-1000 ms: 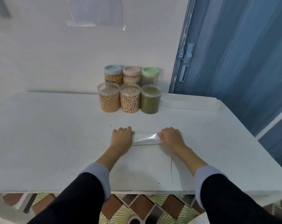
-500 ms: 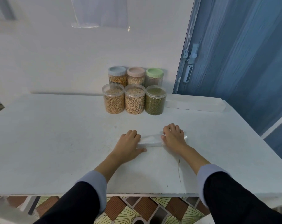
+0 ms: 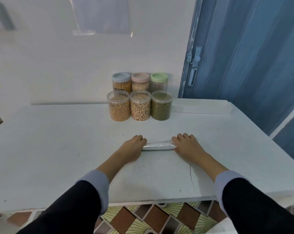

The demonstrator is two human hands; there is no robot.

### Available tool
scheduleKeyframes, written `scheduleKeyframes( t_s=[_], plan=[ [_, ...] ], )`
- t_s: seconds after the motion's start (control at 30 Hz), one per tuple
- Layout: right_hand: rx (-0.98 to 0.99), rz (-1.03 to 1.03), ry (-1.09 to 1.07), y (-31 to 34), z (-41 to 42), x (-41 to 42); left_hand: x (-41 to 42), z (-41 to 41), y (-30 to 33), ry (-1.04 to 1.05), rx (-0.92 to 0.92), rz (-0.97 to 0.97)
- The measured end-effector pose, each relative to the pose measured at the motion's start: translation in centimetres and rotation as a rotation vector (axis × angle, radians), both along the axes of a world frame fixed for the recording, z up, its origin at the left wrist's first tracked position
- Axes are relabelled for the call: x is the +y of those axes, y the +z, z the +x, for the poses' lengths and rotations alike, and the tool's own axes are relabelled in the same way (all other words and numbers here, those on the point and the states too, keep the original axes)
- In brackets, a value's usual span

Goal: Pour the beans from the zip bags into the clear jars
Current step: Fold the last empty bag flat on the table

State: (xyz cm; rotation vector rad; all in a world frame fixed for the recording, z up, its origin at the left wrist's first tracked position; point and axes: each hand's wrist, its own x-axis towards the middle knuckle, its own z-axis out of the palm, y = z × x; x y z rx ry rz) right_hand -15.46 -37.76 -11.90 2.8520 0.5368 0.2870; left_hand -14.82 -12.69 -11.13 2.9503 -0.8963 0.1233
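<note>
A: So, which step is this?

B: Looks like the pouring is done, I judge. Three open jars in the front row, the yellow bean jar [image 3: 119,108], the pale bean jar [image 3: 140,107] and the green bean jar [image 3: 161,106], are all nearly full, w/o lids. Behind them stand three lidded jars [image 3: 140,81] by the wall.

A: And the zip bag?

B: The zip bag [image 3: 157,146] looks empty and rolled into a thin tube. It lies on the desk [image 3: 58,141], well apart from the jars, between both hands.

A: The grip?

B: Left hand [image 3: 131,149] has fingers curled on the left end of the roll. Right hand [image 3: 187,146] is curled on the right end. Both hold it, knuckles up; fingertips are hidden, so how tight I cannot tell.

A: Next move?

B: Prob. put the roll aside, then lids for the front jars. No loose lids are visible, so they must be found first.
</note>
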Motion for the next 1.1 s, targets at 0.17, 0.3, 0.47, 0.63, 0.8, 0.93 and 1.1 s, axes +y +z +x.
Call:
scheduleKeyframes(
  t_s=[0.17,0.3,0.47,0.63,0.8,0.93,1.1],
  plan=[
    [-0.1,0.011,0.043,0.5,-0.3,-1.0,-0.4,1.0,1.2,0.045,0.097,0.044],
    [-0.018,0.109,-0.003,0.3,0.2,-3.3,-1.8,1.9,2.4,0.029,0.09,0.042],
    [0.039,0.205,-0.06,0.9,2.0,-6.7,-3.9,3.4,4.0,0.002,0.124,0.056],
    [-0.025,0.164,-0.086,2.6,4.2,-11.4,-8.5,5.5,5.3,-0.039,0.045,0.049],
    [-0.045,0.077,-0.135,5.2,8.1,-17.8,-14.6,8.2,6.9,-0.083,-0.148,0.003],
    [-0.048,0.024,-0.177,7.3,11.8,-21.4,-19.2,12.5,7.9,-0.016,-0.202,0.037],
    [0.115,0.098,-0.187,9.3,17.1,-24.1,-23.1,17.8,8.7,0.075,-0.191,0.045]
  ],
)
